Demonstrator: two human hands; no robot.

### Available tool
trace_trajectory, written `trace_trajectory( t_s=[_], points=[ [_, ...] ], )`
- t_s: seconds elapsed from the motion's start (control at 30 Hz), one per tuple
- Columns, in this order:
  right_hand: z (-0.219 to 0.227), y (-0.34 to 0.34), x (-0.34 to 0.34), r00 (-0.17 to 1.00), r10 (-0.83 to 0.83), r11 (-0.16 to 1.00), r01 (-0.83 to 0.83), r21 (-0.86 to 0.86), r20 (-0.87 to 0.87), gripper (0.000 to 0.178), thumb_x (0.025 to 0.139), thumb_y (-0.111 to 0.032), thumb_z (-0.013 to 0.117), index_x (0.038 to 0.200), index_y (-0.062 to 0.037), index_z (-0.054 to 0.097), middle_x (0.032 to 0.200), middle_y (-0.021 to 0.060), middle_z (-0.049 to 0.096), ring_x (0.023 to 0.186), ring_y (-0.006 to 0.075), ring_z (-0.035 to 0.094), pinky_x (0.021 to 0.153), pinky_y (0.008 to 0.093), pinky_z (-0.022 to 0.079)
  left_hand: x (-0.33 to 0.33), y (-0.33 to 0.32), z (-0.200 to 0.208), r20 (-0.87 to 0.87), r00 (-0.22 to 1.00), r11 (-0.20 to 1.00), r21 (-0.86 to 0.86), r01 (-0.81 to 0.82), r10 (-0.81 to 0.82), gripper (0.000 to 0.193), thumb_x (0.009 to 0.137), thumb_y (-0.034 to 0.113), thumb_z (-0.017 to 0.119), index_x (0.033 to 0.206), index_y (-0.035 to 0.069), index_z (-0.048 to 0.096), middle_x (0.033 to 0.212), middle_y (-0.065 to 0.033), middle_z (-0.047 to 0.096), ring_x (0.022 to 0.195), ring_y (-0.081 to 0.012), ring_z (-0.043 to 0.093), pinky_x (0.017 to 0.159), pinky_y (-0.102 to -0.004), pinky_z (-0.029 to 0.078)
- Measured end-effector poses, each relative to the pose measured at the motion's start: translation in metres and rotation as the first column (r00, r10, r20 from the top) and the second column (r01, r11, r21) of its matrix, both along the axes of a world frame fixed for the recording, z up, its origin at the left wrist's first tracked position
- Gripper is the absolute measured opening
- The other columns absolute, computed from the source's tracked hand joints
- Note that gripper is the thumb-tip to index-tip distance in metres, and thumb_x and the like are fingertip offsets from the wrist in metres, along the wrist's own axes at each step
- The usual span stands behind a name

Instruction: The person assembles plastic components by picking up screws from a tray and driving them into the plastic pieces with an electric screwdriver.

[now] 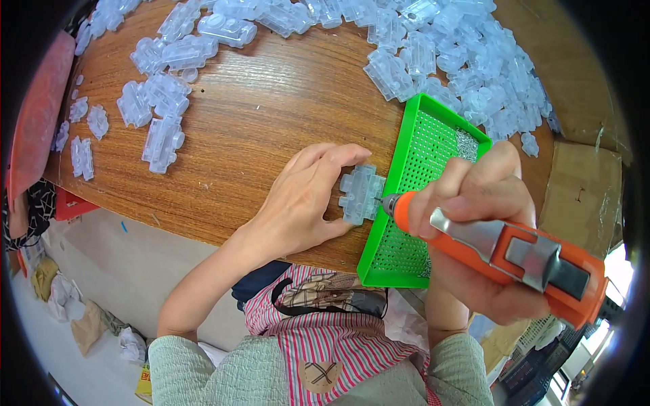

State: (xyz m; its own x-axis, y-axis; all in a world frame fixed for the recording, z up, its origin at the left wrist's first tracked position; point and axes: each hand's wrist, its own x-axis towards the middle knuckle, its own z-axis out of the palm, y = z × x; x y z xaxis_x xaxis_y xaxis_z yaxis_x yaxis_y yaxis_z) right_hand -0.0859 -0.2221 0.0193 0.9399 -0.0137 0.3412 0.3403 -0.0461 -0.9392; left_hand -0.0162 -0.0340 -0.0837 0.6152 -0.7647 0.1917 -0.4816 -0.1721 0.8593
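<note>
On the wooden table, a clear plastic housing (361,194) lies between my left hand and a green tray (408,135). My left hand (302,193) curves around its left side, thumb and forefinger at its two ends. An orange electric screwdriver (467,254) is gripped in my right hand (481,223), above the tray. Its metal tip meets the housing's right side or hovers just over it; I cannot tell which. Perforated holes cover the tray's floor, and small metal screws (467,145) are heaped in its far corner.
Many more clear plastic housings (474,74) are piled at the far right. Others (162,95) lie along the far edge and left side. A cardboard box (582,183) stands at the right. A red-orange container (40,115) sits beyond the table's left edge.
</note>
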Motion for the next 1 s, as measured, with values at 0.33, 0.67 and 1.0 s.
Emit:
trace_trajectory(
  t_s=[0.33, 0.67, 1.0],
  points=[
    [-0.013, 0.009, 0.009, 0.999, 0.031, 0.999, -0.031, 0.008, -0.039, 0.091, 0.074, -0.081, 0.059, 0.092, 0.0085, 0.056, 0.092, 0.0088, 0.037, 0.073, 0.0198, 0.052, 0.056, 0.0333, 0.047, 0.0, -0.001, -0.001, 0.013, 1.0, 0.999, -0.039, -0.017, 0.018, 0.076, 0.061, 0.006, 0.08, 0.128, 0.009, 0.045, 0.114, -0.0141, 0.057, 0.111, -0.0366, 0.053, 0.096, -0.0444, 0.042],
    [0.003, 0.018, 0.006, 0.957, -0.099, 0.982, 0.049, -0.183, -0.274, 0.092, 0.08, -0.081, 0.05, 0.093, 0.0095, 0.059, 0.09, 0.0082, 0.038, 0.069, 0.0181, 0.05, 0.052, 0.0332, 0.046, 0.002, 0.004, 0.005, 0.04, 0.999, 0.999, -0.034, -0.018, 0.019, 0.074, 0.062, 0.006, 0.079, 0.128, 0.009, 0.046, 0.115, -0.0142, 0.057, 0.113, -0.036, 0.052, 0.097, -0.0445, 0.042],
    [0.002, -0.04, 0.006, 0.909, -0.392, 0.908, 0.357, 0.219, 0.141, 0.081, 0.089, -0.07, 0.046, 0.097, 0.0102, 0.058, 0.087, 0.0069, 0.039, 0.062, 0.0159, 0.05, 0.045, 0.0267, 0.046, 0.076, -0.01, 0.044, 0.164, 0.986, 0.988, 0.154, 0.013, -0.038, 0.063, 0.073, 0.007, 0.075, 0.131, 0.01, 0.051, 0.14, -0.012, 0.05, 0.13, -0.0404, 0.04, 0.11, -0.0453, 0.035]
  ],
)
